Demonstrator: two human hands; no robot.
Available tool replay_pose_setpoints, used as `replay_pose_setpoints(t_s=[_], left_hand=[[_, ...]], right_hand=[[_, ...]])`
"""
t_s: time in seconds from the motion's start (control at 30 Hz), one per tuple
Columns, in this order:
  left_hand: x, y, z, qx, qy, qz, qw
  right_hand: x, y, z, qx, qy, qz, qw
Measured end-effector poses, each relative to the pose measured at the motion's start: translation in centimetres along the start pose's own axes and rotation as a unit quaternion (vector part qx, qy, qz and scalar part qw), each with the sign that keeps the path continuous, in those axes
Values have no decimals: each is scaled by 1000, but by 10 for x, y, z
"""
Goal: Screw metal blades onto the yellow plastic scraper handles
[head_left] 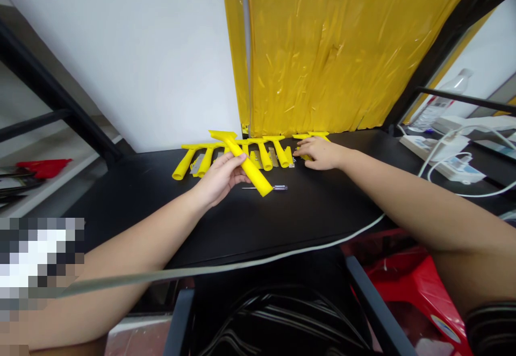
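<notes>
My left hand [228,176] is closed around a yellow T-shaped scraper handle [253,173], which slants over the desk with its wide head pointing away and its round end toward me. My right hand [320,153] reaches to the right end of the row, fingers apart over small yellow pieces; whether it touches them is hard to tell. Several more yellow scraper handles [184,164] lie side by side along the back, heads toward the wall. Flat metal blades [196,164] lie between them. A small screwdriver [280,187] rests behind the held handle's lower end.
The black desk [306,211] backs onto a white panel and yellow plastic wrapping [322,49]. Power strips [455,162] with white cables stand at the right, near a clear bottle [447,98]. A pale cable [258,262] crosses in front of the desk. Below sits a red object [419,286].
</notes>
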State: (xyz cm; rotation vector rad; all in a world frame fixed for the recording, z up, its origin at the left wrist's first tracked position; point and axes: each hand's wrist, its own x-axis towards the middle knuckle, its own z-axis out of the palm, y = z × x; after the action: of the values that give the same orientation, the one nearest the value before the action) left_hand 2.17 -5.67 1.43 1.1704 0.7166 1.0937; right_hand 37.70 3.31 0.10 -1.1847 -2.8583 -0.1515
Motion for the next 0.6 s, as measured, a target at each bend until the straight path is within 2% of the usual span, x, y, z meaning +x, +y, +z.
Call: replay_pose_setpoints(t_s=[0.4,0.6], left_hand=[[0,1,2,-2,14,-4,1000],[-1,1,3,-1,8,-3,1000]], right_hand=[[-40,-38,-4,10,46,-36,998],[-66,-68,3,18,94,-23,995]])
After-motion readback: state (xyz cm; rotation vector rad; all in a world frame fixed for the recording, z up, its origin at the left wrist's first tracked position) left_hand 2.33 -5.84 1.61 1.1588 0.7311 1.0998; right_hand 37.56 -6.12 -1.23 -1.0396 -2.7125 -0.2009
